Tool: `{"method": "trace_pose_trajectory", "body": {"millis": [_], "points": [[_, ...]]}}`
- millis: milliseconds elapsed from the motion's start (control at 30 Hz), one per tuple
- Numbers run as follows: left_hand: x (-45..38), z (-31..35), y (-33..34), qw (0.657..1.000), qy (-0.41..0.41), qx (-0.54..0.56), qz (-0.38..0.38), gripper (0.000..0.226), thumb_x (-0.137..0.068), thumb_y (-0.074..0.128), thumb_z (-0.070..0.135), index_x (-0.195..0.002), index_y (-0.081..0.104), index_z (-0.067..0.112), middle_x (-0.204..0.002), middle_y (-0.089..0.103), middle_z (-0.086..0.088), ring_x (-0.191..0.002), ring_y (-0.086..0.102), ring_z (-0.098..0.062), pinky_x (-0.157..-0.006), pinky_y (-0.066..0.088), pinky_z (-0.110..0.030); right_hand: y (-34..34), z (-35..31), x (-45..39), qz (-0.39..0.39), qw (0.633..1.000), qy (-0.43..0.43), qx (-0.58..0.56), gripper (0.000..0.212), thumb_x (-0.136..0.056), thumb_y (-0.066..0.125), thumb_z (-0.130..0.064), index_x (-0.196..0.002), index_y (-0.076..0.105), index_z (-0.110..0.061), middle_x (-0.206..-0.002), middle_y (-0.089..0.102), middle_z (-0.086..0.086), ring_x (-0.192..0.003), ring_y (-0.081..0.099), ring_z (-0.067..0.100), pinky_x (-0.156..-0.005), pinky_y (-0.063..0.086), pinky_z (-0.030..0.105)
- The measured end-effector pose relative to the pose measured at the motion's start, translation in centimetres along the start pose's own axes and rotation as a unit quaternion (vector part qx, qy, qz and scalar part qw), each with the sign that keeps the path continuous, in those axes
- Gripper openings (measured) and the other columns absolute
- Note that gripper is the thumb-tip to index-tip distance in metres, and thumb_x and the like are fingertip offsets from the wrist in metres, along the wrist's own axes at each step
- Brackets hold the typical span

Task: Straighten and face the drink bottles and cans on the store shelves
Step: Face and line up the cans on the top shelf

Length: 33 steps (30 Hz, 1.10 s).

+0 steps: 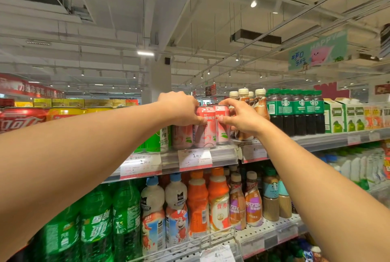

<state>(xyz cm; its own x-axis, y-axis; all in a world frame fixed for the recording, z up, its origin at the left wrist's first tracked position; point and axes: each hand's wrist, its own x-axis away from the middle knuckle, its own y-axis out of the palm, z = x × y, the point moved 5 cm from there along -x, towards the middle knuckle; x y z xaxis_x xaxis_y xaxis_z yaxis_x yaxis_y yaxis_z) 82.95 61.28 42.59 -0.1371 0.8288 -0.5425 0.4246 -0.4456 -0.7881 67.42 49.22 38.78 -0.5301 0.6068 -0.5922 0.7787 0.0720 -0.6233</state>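
Overhead, both arms are raised to the top shelf (221,155), where a row of pink peach cans is being handled. The left hand (179,108) is curled over the front pink can (205,128) from its 9 o'clock side, thumb pressed on the label — the can is gripped. The right hand (240,117) is set at the 3 o'clock side of the neighbouring pink can (223,126), which is pinched between thumb and fingers (226,103) near its upper half. The two held cans stand upright and touch each other at the shelf front; a third pink can (182,137) stands just beside them at 9 o'clock, partly covered by the left hand.

Further toward 9 o'clock, green lemon cans (156,141) are seen behind the left forearm. At 3 o'clock of the right hand, cream-capped coffee bottles (260,103) are ranged, then dark Starbucks bottles (295,111), then green-and-white cartons (335,117).

White price tags (195,159) are clipped to the shelf edge directly below the pink cans. On the shelf below — at 6 o'clock — green Sprite bottles (97,219), orange juice bottles (197,204) and Nescafe bottles (253,200) are lined up.
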Motion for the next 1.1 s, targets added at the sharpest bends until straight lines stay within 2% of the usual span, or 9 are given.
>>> {"method": "trace_pose_trajectory", "body": {"millis": [100, 200, 400, 600, 667, 800, 933, 1033, 1100], "points": [[-0.1, 0.0, 0.4, 1.000, 0.003, -0.004, -0.008, 0.072, -0.079, 0.042, 0.089, -0.129, 0.057, 0.039, -0.103, 0.068, 0.003, -0.087, 0.060, -0.023, -0.067, 0.043, -0.035, 0.6, -0.4, -0.2, 0.010, 0.999, 0.000, 0.033, 0.047, -0.093, 0.075, -0.026, -0.135, 0.054, -0.027, -0.113, 0.066, -0.005, -0.106, 0.067, 0.019, -0.092, 0.059, 0.047], [-0.1, -0.1, 0.7, 1.000, 0.006, -0.009, -0.003, 0.074, -0.079, 0.040, 0.090, -0.131, 0.055, 0.040, -0.109, 0.068, 0.001, -0.088, 0.056, -0.024, -0.070, 0.040, -0.038, 1.3, -0.5, -0.4, 0.029, 0.997, -0.009, 0.071, 0.050, -0.093, 0.074, -0.024, -0.138, 0.052, -0.024, -0.125, 0.066, 0.000, -0.112, 0.064, 0.021, -0.099, 0.055, 0.047], [-0.3, 0.0, 0.9, 1.000, 0.006, -0.003, 0.008, 0.071, -0.080, 0.041, 0.088, -0.128, 0.058, 0.039, -0.107, 0.068, 0.002, -0.094, 0.060, -0.025, -0.072, 0.039, -0.039, 1.7, 0.2, 0.4, 0.016, 0.997, -0.007, 0.072, 0.079, -0.090, 0.077, -0.026, -0.156, 0.034, -0.031, -0.147, 0.055, 0.001, -0.126, 0.058, 0.021, -0.107, 0.049, 0.043], [-0.1, 0.4, 0.5, 1.000, -0.008, -0.020, 0.015, 0.055, -0.080, 0.043, 0.085, -0.093, 0.056, 0.034, -0.089, 0.061, 0.003, -0.083, 0.057, -0.024, -0.072, 0.035, -0.039, 2.2, 0.3, 1.5, 0.062, 0.995, -0.030, 0.066, 0.082, -0.087, 0.076, -0.024, -0.156, 0.032, -0.031, -0.148, 0.054, 0.002, -0.124, 0.058, 0.022, -0.102, 0.048, 0.038], [-0.2, 0.6, 0.5, 1.000, -0.002, 0.000, 0.013, 0.052, -0.082, 0.046, 0.080, -0.098, 0.055, 0.032, -0.097, 0.064, 0.002, -0.091, 0.059, -0.025, -0.075, 0.037, -0.040, 2.5, 0.2, 1.6, 0.078, 0.993, -0.035, 0.077, 0.081, -0.087, 0.078, -0.021, -0.155, 0.034, -0.030, -0.147, 0.055, 0.002, -0.126, 0.057, 0.023, -0.104, 0.049, 0.040], [-0.4, 1.2, 0.1, 0.997, 0.034, 0.076, 0.006, 0.063, -0.082, 0.059, 0.068, -0.132, 0.053, 0.030, -0.115, 0.067, 0.001, -0.107, 0.061, -0.027, -0.081, 0.043, -0.039, 3.1, 0.0, 1.5, 0.085, 0.994, -0.029, 0.063, 0.077, -0.086, 0.079, -0.015, -0.149, 0.036, -0.032, -0.137, 0.059, 0.004, -0.115, 0.062, 0.024, -0.095, 0.056, 0.042], [-0.6, 1.7, 0.4, 0.992, 0.061, 0.115, -0.002, 0.044, -0.079, 0.070, 0.065, -0.106, 0.062, 0.031, -0.096, 0.066, 0.008, -0.094, 0.062, -0.020, -0.080, 0.052, -0.038, 3.3, 0.0, 1.3, 0.081, 0.996, -0.015, 0.042, 0.073, -0.088, 0.077, -0.014, -0.144, 0.036, -0.037, -0.132, 0.060, 0.003, -0.109, 0.064, 0.023, -0.085, 0.061, 0.041], [-0.7, 1.9, 0.6, 0.993, 0.059, 0.105, 0.008, 0.041, -0.081, 0.069, 0.061, -0.106, 0.063, 0.029, -0.095, 0.065, 0.007, -0.093, 0.061, -0.021, -0.079, 0.049, -0.038, 3.3, 0.1, 1.2, 0.093, 0.995, -0.015, 0.038, 0.072, -0.086, 0.078, -0.012, -0.142, 0.039, -0.036, -0.129, 0.062, 0.001, -0.107, 0.063, 0.021, -0.078, 0.052, 0.031], [-0.9, 2.1, 0.6, 0.995, 0.056, 0.087, 0.005, 0.039, -0.082, 0.068, 0.059, -0.105, 0.063, 0.028, -0.093, 0.064, 0.006, -0.093, 0.061, -0.022, -0.080, 0.048, -0.040, 3.3, 0.1, 1.2, 0.107, 0.994, -0.013, 0.036, 0.070, -0.084, 0.079, -0.012, -0.139, 0.042, -0.034, -0.126, 0.064, 0.000, -0.105, 0.064, 0.020, -0.078, 0.050, 0.031]]}}
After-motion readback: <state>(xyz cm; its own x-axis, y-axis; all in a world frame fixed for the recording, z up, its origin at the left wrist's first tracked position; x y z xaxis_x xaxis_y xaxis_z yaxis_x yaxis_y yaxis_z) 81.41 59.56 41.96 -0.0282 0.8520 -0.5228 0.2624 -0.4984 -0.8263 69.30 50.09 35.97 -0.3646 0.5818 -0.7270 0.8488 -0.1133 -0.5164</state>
